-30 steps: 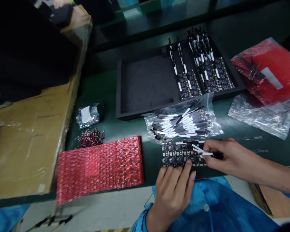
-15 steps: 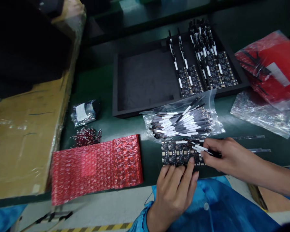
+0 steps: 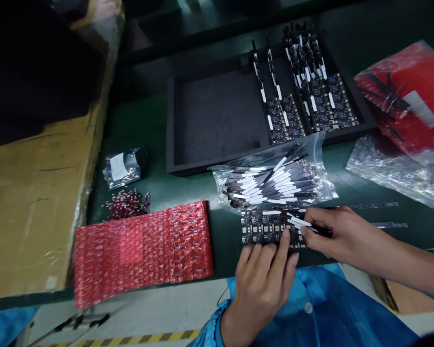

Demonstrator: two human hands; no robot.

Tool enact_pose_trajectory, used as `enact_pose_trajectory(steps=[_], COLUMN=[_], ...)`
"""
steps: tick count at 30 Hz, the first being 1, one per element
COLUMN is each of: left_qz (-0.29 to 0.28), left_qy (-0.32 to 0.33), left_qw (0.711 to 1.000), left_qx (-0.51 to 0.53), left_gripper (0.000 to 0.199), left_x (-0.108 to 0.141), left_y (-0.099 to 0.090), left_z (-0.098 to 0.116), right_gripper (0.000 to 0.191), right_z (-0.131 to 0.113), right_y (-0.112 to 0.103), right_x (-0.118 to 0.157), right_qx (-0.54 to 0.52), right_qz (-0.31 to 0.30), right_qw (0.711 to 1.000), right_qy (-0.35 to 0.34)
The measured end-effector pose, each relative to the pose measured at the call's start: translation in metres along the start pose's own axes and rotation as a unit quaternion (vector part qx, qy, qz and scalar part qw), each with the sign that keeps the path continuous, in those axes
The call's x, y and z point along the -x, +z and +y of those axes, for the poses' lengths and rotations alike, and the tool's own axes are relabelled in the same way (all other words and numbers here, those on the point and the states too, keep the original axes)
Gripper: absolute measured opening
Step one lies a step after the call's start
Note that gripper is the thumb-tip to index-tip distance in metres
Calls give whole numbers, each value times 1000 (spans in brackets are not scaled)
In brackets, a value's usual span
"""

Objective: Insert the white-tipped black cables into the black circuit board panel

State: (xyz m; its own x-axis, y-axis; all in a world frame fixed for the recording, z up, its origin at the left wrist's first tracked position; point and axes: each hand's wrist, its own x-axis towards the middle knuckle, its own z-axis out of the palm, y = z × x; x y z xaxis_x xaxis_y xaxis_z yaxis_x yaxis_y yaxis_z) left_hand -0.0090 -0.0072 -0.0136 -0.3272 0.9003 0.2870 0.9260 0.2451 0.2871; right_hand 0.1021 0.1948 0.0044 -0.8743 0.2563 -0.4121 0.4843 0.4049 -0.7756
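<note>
1. The board [image 3: 264, 226] is lying flat on the green table [image 3: 141, 115], near its front edge. Its long axis is running left to right, roughly along that edge.
2. The left hand [image 3: 262, 282] is resting ungripped, fingers loosely bent, with a fingertip touching the board and other fingers along its near edge.
3. The right hand [image 3: 342, 231] is pinching several thin strips [image 3: 296, 221] over the board's right part. Their white sections are slanting toward the upper left, while their dark ends are running back into the grip. This hand is hiding the board's right end.
4. A clear bag [image 3: 327, 193] heaped with similar strips is lying just beyond the board, between it and the black tray [image 3: 217, 120].
5. The tray is holding boards [image 3: 336, 103] and upright strips on its right side.
6. Red bubble wrap [image 3: 144, 255] is lying to the left, with dark red wires [image 3: 128, 205] and a silvery packet [image 3: 122, 169] sitting beyond it. A carton [image 3: 32, 193] is filling the far left.
7. A red bag [image 3: 415, 96] is partly covering a crumpled clear one at far right.
</note>
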Motion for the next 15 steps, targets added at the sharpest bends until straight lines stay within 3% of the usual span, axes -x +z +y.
enact_pose_trajectory(steps=[15], left_qz=[1], left_qy=[-12], left_qw=[1000], left_qx=[7], left_gripper=[52], left_x=[1], left_y=[1], left_z=[1], right_gripper=[32], right_z=[1], right_y=[-1], right_x=[1], right_qx=[-31], right_qz=[-5], right_qw=[999], right_qy=[-12])
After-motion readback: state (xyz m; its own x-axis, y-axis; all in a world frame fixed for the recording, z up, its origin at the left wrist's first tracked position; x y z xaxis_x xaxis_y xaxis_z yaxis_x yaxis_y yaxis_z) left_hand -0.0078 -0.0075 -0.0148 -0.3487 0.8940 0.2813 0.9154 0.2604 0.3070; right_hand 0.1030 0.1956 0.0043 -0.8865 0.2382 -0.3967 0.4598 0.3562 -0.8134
